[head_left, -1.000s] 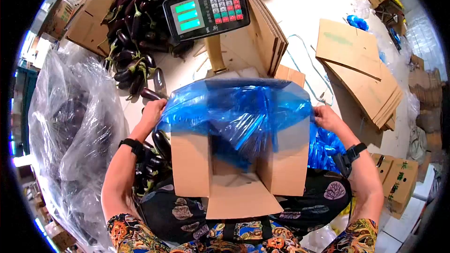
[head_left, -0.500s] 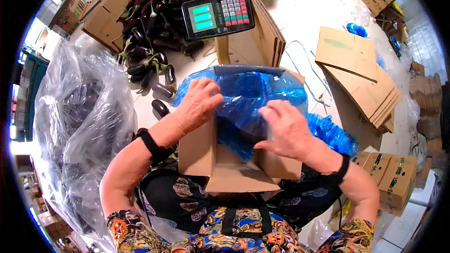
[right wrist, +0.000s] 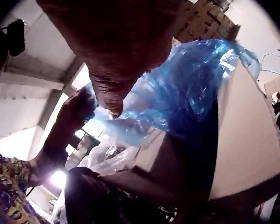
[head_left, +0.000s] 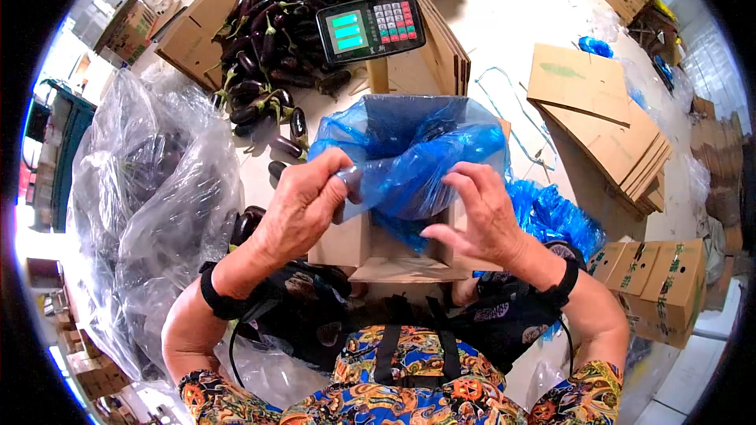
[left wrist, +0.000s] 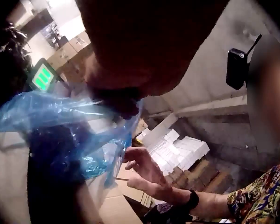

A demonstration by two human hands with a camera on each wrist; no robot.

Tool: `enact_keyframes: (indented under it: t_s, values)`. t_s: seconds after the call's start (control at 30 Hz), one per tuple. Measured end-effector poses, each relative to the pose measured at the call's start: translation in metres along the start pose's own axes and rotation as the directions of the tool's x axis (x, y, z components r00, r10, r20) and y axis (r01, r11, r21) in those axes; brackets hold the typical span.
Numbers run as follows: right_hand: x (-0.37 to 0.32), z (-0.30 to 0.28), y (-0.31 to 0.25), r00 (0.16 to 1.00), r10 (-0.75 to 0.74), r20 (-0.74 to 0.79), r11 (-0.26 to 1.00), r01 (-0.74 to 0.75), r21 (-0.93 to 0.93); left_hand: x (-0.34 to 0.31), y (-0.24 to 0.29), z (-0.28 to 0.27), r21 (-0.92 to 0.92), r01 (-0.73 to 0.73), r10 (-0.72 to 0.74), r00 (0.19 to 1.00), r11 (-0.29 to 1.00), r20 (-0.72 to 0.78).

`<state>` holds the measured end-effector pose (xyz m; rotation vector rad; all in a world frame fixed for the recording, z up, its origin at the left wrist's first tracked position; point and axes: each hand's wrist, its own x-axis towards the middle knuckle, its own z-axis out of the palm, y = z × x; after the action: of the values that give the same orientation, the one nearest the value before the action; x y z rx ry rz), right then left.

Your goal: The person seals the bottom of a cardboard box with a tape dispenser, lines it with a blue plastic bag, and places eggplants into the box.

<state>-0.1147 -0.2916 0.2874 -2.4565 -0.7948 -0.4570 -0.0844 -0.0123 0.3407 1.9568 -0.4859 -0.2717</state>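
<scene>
The blue plastic liner (head_left: 429, 161) lies over the far part of the open cardboard box (head_left: 337, 247), in front of the seated person. Its upper edge spreads around the far rim, and its lower part hangs into the box opening. The near flap (head_left: 405, 270) of the box extends toward the person.

The left hand (head_left: 298, 208) is at the left side of the liner. Its fingers and thumb are closed on a gathered portion of the film, which is raised above the left box flap. The right hand (head_left: 490, 224) is at the right side of the liner, partly open: the fingers are bent, the thumb is held well apart from them, and the fingertips are at the film. Whether they touch it cannot be determined. Each wrist carries a black band.

Beyond the box, a display unit with keypad (head_left: 370, 27) stands on a post, with three lit green fields. A pile of eggplants (head_left: 276, 43) lies behind and to the left of it. Clear plastic sheeting (head_left: 150, 212) is located at the far left. Crumpled blue plastic (head_left: 555, 216) lies just beside the box on the right, near the taped cartons (head_left: 657, 287). Flat cardboard sheets (head_left: 602, 122) are stacked farther out on the floor.
</scene>
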Motion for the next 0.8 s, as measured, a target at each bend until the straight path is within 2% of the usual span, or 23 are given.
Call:
enact_keyframes:
  t_s: [0.1,0.2,0.23,0.33,0.4,0.47,0.5,0.53,0.57,0.6,0.67,0.77,0.8]
  values:
    - [0.0,0.007,-0.027,0.988,-0.047,-0.149,0.998,0.04,-0.054,-0.003,0.011,0.006,0.0,-0.017,0.017,0.998,1.0,-0.052]
    - [-0.001,0.03,-0.019,0.991,-0.01,-0.135,0.996,-0.002,-0.089,-0.013,0.029,0.014,-0.115,0.045,-0.047,0.999,0.992,-0.012]
    - [-0.001,0.036,-0.016,0.981,-0.002,-0.192,0.996,-0.017,-0.093,-0.018,0.037,0.014,-0.106,0.055,-0.058,0.998,0.993,-0.026]
    - [-0.022,0.017,-0.007,0.987,0.093,-0.13,0.995,-0.087,0.056,-0.039,0.039,0.004,0.086,0.052,-0.056,0.997,0.995,0.052]
    - [-0.037,-0.012,-0.011,0.997,0.064,-0.046,0.997,-0.061,0.056,-0.058,0.028,0.005,0.244,-0.143,0.115,0.985,0.959,0.125]
    - [-0.056,-0.04,-0.023,0.998,0.027,0.06,0.997,-0.032,0.07,-0.077,0.03,0.006,0.331,-0.209,0.099,0.942,0.92,0.32]
    - [-0.064,-0.051,-0.029,0.983,0.021,0.181,0.998,-0.032,0.059,-0.088,0.024,0.013,0.322,-0.203,0.082,0.932,0.925,0.354]
    - [-0.073,-0.061,-0.035,0.954,0.015,0.3,0.998,-0.031,0.05,-0.101,0.014,0.022,0.313,-0.196,0.064,0.92,0.929,0.387]
    - [-0.083,-0.066,-0.041,0.91,0.009,0.414,0.999,-0.029,0.041,-0.111,0.006,0.031,0.381,-0.156,-0.035,0.893,0.911,0.449]
    - [-0.094,-0.062,-0.044,0.885,0.034,0.464,0.998,-0.054,0.031,-0.119,-0.006,0.042,0.373,-0.198,-0.011,0.871,0.906,0.49]
    - [-0.115,-0.054,-0.043,0.755,0.072,0.651,0.997,-0.044,-0.059,-0.131,-0.022,0.067,0.386,-0.211,-0.01,0.868,0.898,0.496]
    - [-0.162,-0.034,-0.037,0.75,0.105,0.653,0.972,0.063,-0.228,-0.145,-0.051,0.1,0.595,-0.346,-0.02,0.853,0.725,0.521]
    - [-0.17,-0.024,-0.031,0.685,0.148,0.713,0.968,0.049,-0.248,-0.15,-0.063,0.11,0.644,-0.34,-0.089,0.839,0.685,0.537]
